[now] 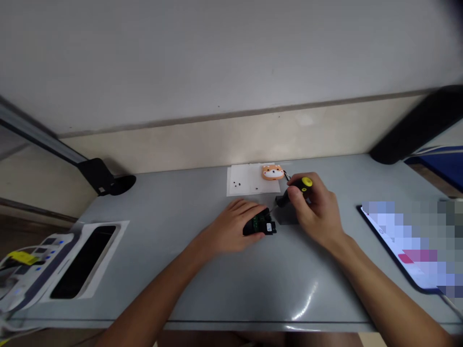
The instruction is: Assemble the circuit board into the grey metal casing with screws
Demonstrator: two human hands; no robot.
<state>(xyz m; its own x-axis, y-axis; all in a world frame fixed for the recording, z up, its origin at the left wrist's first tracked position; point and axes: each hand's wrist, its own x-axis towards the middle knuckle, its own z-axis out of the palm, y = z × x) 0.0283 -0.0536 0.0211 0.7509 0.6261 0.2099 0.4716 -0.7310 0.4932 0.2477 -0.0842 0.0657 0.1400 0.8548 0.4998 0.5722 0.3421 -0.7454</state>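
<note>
- Your left hand [231,226], fingers clamped, pins the small circuit module [261,225] at frame centre; keep it flat.
- Your right hand [318,207], fingers wrapped round the yellow-capped screwdriver [294,190], angles its tip toward the module; stay square on the screw.

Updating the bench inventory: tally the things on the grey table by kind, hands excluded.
Screwdriver, in right hand: 1
Small black device, under left hand: 1
White paper sheet: 1
Orange animal-face cover: 1
White machine: 1
Tablet: 1
Black lamp base: 1
Total: 7
</note>
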